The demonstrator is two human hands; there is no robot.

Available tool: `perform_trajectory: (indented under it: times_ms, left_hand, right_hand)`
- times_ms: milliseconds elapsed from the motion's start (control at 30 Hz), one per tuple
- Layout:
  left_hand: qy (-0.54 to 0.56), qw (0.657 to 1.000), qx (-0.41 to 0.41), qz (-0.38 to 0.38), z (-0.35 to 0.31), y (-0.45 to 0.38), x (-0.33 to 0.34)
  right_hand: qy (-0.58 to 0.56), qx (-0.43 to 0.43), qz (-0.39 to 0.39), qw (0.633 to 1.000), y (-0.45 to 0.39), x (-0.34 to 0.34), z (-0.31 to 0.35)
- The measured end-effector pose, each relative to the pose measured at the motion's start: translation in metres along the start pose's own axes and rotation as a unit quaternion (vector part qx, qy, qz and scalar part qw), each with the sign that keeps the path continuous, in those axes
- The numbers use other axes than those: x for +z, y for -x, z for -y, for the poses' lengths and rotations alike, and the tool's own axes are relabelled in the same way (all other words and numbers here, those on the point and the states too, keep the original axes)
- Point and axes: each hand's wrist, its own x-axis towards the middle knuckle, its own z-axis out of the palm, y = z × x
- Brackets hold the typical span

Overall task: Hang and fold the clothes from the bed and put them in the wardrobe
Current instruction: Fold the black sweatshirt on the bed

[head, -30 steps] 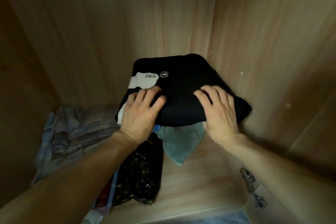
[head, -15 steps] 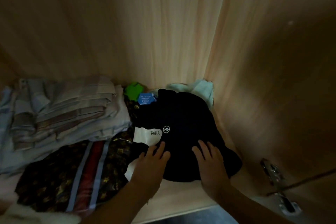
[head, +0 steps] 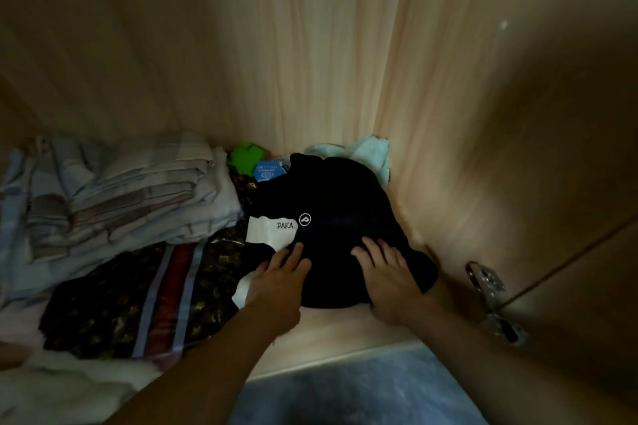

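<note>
A folded black garment with a white "PAKA" patch and a round logo lies on the wardrobe shelf, in the right back corner. My left hand rests flat on its near left edge, fingers spread. My right hand lies flat on its near right part, palm down. Neither hand grips the cloth. A pale teal cloth sticks out from under the garment at the back.
A stack of folded striped pale fabrics sits at the left. In front of it lies a dark patterned item with red and pale stripes. A green thing and a blue tag lie behind. A metal hinge is on the right wall.
The black garment went from above the shelf down onto it, into the right corner. The view swung left, showing the folded stack. Both hands stayed flat on the garment's near edge.
</note>
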Motion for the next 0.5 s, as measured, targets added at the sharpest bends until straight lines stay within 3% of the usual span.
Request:
perform_trajectory:
  times_ms: [67,200,500]
  left_hand:
    - [-0.024,0.999,-0.018,0.013,-0.004,0.013,-0.001]
    - [-0.096,0.994,-0.049,0.014,-0.003,0.049,0.013]
    - [-0.033,0.997,-0.057,0.046,-0.007,0.055,0.023]
  right_hand:
    - [0.019,0.01,0.049,0.999,0.011,-0.015,0.005]
    - [0.011,0.012,0.06,0.998,0.05,-0.016,0.019]
    - [-0.026,0.01,0.061,0.998,0.042,-0.004,0.007]
